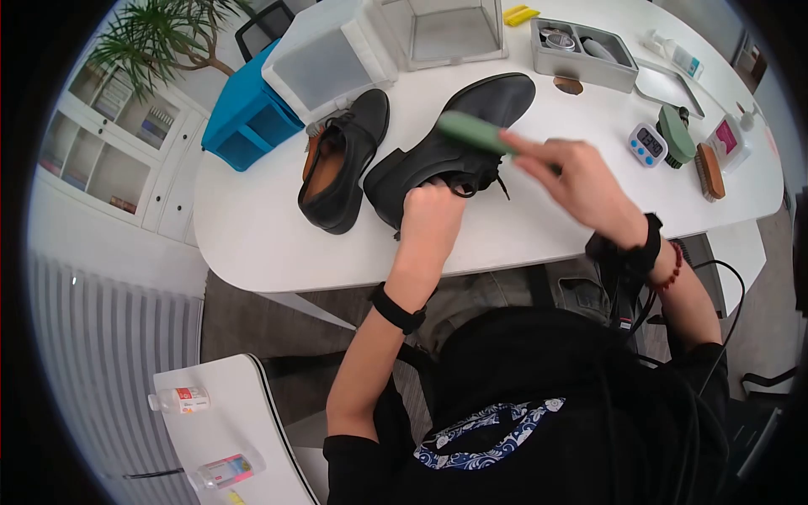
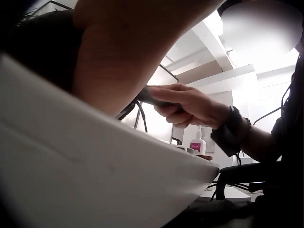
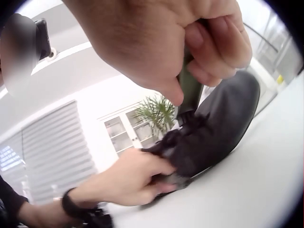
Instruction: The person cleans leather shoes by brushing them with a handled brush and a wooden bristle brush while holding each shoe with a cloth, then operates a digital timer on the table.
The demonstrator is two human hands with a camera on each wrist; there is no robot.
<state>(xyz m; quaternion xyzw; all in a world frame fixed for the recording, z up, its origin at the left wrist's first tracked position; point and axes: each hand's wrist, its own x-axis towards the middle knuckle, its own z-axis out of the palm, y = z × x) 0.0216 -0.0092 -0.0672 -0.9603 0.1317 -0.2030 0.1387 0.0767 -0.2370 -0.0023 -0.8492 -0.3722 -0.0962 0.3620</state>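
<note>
Wht table (image 1: 522,248): L hand (image 1: 433,210) grips blk shoe (image 1: 488,97) at opening; R hand (image 1: 581,181) holds grn brush (image 1: 471,133) over it, contact unclear; 2nd blk shoe (image 1: 360,156) alongside

- Right of the right hand (image 1: 576,181), I have room until the timer (image 1: 647,146).
- Ahead of it, a metal box (image 1: 581,74) blocks.
- Left of the left hand (image 1: 433,212), another shoe (image 1: 357,158) obstructs.

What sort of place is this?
Likely an office or similar indoor workroom, judging by the white table, the glass-fronted cabinet holding what look like books, and the black chair beyond the table.
</note>
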